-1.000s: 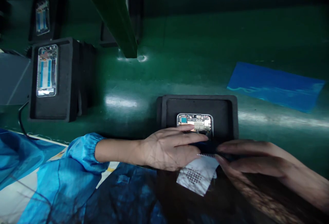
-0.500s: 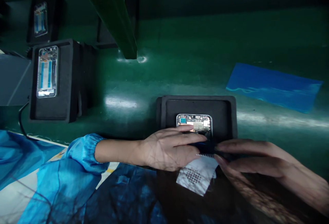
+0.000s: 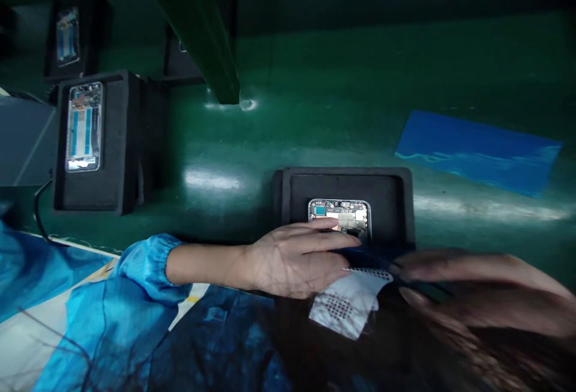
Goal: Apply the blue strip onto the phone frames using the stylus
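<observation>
A black foam tray (image 3: 405,200) holds an opened phone (image 3: 346,215) with its circuit board showing. My left hand (image 3: 292,260) lies flat on the phone's lower half, fingers stretched out, in a blue sleeve. My right hand (image 3: 486,296) is at the tray's near right corner, blurred by motion. Its fingers are pinched on a dark strip (image 3: 382,255) that runs back to the phone. A white sheet with a dot pattern (image 3: 346,305) lies just below both hands.
A second foam tray (image 3: 117,140) with a phone (image 3: 83,126) stands at the left, and another tray (image 3: 67,35) sits behind it. A green beam (image 3: 198,26) crosses the top. A blue sheet (image 3: 477,149) lies on the green surface at right. A black cable (image 3: 38,212) runs at the left.
My right hand has pulled to the right and toward me with the dark strip, and is now blurred. The left hand and the phone have stayed put.
</observation>
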{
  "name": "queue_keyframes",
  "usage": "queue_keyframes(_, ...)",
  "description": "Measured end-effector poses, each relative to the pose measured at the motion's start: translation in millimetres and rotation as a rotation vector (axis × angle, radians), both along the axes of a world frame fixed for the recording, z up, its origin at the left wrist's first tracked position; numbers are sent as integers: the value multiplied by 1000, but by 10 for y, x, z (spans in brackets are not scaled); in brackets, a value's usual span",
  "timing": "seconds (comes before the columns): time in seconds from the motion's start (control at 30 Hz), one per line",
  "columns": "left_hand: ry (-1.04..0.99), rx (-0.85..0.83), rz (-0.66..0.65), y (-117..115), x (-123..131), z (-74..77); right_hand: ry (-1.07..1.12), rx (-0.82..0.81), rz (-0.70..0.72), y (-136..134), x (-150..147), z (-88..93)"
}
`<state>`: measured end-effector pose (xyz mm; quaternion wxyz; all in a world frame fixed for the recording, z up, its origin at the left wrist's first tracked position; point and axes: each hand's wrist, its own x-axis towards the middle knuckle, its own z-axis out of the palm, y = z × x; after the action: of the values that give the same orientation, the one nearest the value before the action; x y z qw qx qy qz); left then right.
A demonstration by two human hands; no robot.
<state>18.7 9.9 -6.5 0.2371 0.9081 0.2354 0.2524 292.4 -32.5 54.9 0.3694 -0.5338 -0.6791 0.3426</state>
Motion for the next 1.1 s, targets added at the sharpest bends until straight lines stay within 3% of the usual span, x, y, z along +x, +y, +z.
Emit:
queue_keyframes(0.2,-120,41,69,40,66,60,71,74,187,205,-122,87)
queue_keyframes(0.43,-77,111,14,84,53,100,12,124,273,256,-211,116)
queue_keyframes(0.57,-136,80,65,83,56,102,7,132,285,212,-156,71)
queue_keyframes(0.73,3,58,-29,50,40,53,-12,139,296,201,-127,57)
queue_keyframes(0.9,-115,63,36,28,42,23,-14,132,287,174,-148,29)
queue_keyframes(1.1,6,56,-24,15,32,-7,-45,153,258,171,-161,37)
